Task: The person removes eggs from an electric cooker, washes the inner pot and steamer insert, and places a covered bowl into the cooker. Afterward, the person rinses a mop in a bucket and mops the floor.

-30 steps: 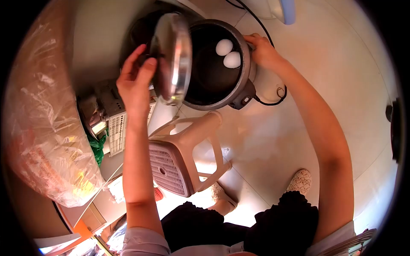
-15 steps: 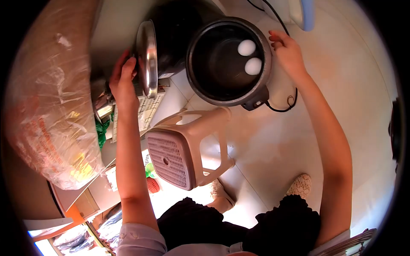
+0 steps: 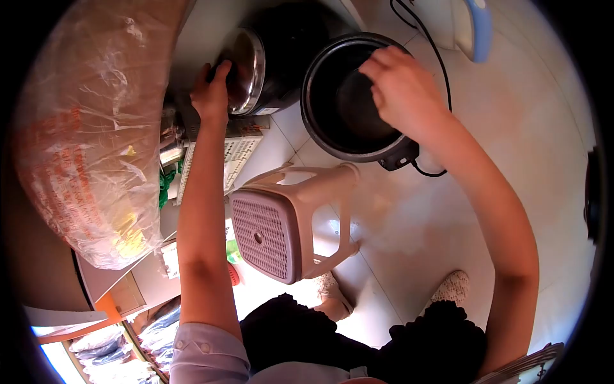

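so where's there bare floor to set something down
Bare floor opens between the stool, the pot and the right forearm; a wider patch lies beyond that arm, on its outer side. The left is crowded: the plastic bag, perforated container, lid and black vessel bunch around the left hand. The right hand covers part of the pot's mouth.

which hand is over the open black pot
The right hand, reaching over the black pot; the left hand is apart from it, at the shiny metal lid.

Tiled floor (image 3: 416, 230), plastic stool (image 3: 278, 230), bag (image 3: 96, 150) — printed, translucent
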A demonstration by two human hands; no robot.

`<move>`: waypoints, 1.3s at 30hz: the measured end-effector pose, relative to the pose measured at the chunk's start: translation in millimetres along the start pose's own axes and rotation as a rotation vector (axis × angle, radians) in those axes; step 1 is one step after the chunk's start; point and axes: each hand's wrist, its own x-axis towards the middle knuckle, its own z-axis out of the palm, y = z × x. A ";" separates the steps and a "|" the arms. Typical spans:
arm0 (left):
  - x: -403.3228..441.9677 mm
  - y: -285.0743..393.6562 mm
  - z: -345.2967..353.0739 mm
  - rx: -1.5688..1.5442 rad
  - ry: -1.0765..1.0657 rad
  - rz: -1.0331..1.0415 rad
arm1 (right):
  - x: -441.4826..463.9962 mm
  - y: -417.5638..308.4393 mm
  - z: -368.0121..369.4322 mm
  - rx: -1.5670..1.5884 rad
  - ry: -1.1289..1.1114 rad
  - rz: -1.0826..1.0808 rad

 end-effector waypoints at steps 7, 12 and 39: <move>-44.1 14.5 -18.0 -0.111 -0.050 0.003 | 18.2 -30.0 41.1 -0.801 -0.839 0.035; -70.4 12.9 -42.3 -0.231 -0.069 0.027 | 17.8 -28.2 50.9 -0.919 -0.844 0.021; -148.0 69.7 43.2 0.003 -0.194 0.478 | 4.9 12.6 -77.7 1.267 -0.158 0.573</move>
